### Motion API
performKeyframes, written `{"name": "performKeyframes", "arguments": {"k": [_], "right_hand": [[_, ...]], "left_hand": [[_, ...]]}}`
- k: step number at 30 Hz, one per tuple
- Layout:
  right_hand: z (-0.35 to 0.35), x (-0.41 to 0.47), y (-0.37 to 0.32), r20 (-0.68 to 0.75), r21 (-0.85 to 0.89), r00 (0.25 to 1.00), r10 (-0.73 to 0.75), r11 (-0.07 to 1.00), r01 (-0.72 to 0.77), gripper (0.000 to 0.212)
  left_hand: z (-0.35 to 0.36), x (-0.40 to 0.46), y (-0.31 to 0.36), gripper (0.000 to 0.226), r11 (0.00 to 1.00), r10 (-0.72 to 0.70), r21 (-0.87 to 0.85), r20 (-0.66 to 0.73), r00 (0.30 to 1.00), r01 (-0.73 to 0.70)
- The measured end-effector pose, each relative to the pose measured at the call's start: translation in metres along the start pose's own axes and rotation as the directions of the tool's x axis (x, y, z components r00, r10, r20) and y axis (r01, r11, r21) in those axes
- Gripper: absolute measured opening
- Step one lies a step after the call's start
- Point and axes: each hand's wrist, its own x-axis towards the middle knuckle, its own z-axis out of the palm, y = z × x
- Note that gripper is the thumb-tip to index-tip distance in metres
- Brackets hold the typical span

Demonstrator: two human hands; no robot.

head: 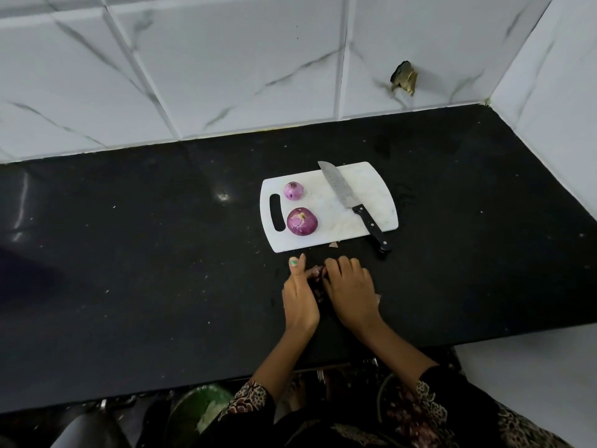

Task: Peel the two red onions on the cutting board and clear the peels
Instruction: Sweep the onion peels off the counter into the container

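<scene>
Below the cutting board [326, 205], centre frame | left hand [298, 297] and right hand [350, 291] are cupping peels [318, 273] between them on the table [161, 253] | fingers curled | stray peel [333, 244] is lying just above the right hand.

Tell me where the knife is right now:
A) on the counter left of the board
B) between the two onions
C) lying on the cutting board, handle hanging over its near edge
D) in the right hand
C: the knife lies diagonally on the white cutting board, right of both onions, its black handle past the near edge; neither hand touches it.
</scene>
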Motion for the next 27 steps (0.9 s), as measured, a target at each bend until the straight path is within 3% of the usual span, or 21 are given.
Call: {"name": "performKeyframes", "arguments": {"k": [5, 11, 14, 16, 20, 23, 27], "right_hand": [[-0.003, 0.005, 0.000, 0.041, -0.047, 0.999, -0.006, 0.999, 0.008, 0.008], [-0.010, 0.024, 0.011, 0.212, -0.026, 0.972, -0.097, 0.994, 0.104, 0.020], [-0.012, 0.032, 0.016, 0.322, 0.181, 0.947, -0.005, 0.982, -0.057, 0.018], [-0.014, 0.033, 0.018, 0.292, 0.370, 0.952, 0.097, 0.906, -0.206, 0.020], [-0.030, 0.033, 0.005, 0.210, 0.653, 0.964, 0.161, 0.711, -0.261, 0.028], [-0.044, 0.037, -0.012, 0.184, 0.745, 0.967, 0.174, 0.618, -0.252, 0.033], [-0.049, 0.037, -0.023, 0.205, 0.756, 0.967, 0.150, 0.603, -0.254, 0.021]], "left_hand": [[0.005, 0.004, 0.007, 0.058, 0.985, -0.088, -0.159, -0.107, 0.990, 0.070], [0.001, 0.011, 0.011, 0.052, 0.975, -0.140, -0.181, -0.068, 0.988, 0.126], [0.000, 0.012, 0.018, 0.039, 0.961, -0.193, -0.210, -0.040, 0.980, 0.181], [0.001, 0.013, 0.023, 0.032, 0.942, -0.228, -0.254, -0.012, 0.974, 0.218], [0.006, 0.016, 0.036, 0.031, 0.868, -0.320, -0.365, 0.107, 0.941, 0.337], [0.016, 0.017, 0.043, 0.036, 0.786, -0.388, -0.401, 0.273, 0.880, 0.471], [0.022, 0.022, 0.051, 0.042, 0.641, -0.424, -0.492, 0.412, 0.806, 0.589]]}}
